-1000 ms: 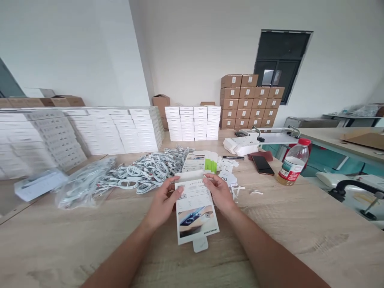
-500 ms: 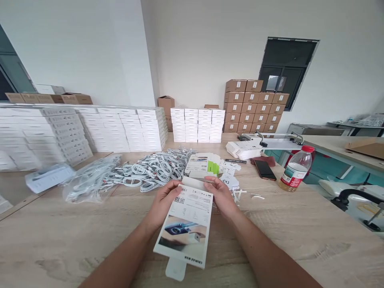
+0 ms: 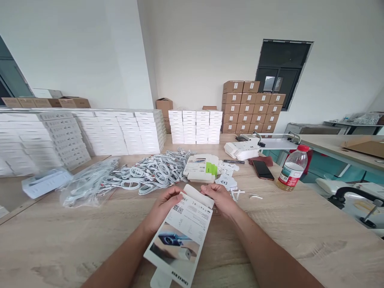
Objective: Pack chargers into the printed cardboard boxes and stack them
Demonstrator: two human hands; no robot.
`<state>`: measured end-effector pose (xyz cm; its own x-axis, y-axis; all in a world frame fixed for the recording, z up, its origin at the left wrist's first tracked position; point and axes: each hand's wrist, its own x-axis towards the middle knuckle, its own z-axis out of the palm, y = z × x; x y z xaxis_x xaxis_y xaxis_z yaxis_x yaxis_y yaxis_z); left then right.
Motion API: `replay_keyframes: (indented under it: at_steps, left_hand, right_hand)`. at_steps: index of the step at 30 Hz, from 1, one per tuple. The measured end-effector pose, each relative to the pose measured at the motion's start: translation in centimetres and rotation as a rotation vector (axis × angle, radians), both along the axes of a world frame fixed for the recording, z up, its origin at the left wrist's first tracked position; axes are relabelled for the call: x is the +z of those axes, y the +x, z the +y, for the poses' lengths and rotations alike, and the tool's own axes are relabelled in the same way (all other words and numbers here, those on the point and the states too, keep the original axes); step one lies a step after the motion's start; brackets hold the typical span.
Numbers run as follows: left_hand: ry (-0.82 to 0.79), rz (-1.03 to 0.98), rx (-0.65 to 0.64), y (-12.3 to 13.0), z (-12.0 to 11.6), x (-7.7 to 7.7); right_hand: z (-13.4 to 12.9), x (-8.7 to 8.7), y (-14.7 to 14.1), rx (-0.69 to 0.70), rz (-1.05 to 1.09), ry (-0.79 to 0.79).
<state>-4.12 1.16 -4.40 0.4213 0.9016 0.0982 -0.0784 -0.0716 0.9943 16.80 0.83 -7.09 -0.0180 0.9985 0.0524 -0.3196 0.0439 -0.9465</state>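
A flat white printed carton (image 3: 183,236), with a photo of a device and a QR code on it, tilts over the near part of the table. My left hand (image 3: 166,206) is closed on its upper left edge, thumb on the printed face. At the upper right corner my right hand (image 3: 220,198) pinches the carton by its end flap (image 3: 196,195). Another flap hangs loose at the bottom end. Just beyond my hands lies a stack of similar flat cartons (image 3: 198,166) with green edges. White paper scraps (image 3: 227,181) lie right of that stack.
Grey-white coiled cables (image 3: 156,170) are heaped left of centre, beside a clear plastic bag (image 3: 90,184). A phone (image 3: 262,170) and a red-capped bottle (image 3: 292,170) stand at the right. White boxes (image 3: 144,132) are piled along the back.
The carton has come lower and tilted more, its bottom end swinging left. Its upper flap now shows more openly, and my right hand has shifted onto the flap's corner.
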Motion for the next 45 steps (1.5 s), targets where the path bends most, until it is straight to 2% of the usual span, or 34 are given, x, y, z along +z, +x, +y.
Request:
replay_keyframes:
  at_steps: [3,6,8,16,22,29,36,38,41,45]
  left_hand:
    - [0.009,0.019,-0.026,0.0,-0.3,-0.2]
    - [0.021,0.028,-0.034,-0.2,-0.2,-0.4]
    - [0.022,0.025,-0.049,-0.3,-0.1,-0.5]
    - [0.037,0.034,-0.055,-0.3,-0.1,-0.3]
    - [0.075,0.039,-0.015,-0.4,0.2,-0.6]
    - [-0.002,-0.031,0.013,-0.3,0.0,-0.6]
    - [-0.028,-0.158,0.134,-0.2,0.1,0.4]
    - [-0.041,-0.178,0.179,-0.3,0.2,0.5]
    - [-0.068,-0.187,0.219,-0.5,0.6,0.3]
    - [-0.079,-0.169,0.201,-0.8,0.9,0.0]
  right_hand:
    - [-0.2,0.1,-0.2,0.064,0.103,-0.142]
    - [-0.6,0.3,-0.5,0.177,0.108,-0.197]
    - [-0.7,0.3,-0.6,0.188,0.075,-0.211]
    - [-1.0,0.5,-0.6,0.073,-0.220,0.022]
    - [-1.4,0.9,-0.7,0.094,-0.263,0.121]
    - [-1.5,1.0,-0.4,0.139,-0.251,0.113]
    - [-2.2,1.7,-0.6,0.348,0.011,-0.009]
    - [-2.4,1.7,-0.7,0.397,0.043,0.003]
    - [-2.6,1.6,-0.7,0.441,-0.022,0.048]
    - [-2.6,1.4,-0.6,0.460,-0.140,0.056]
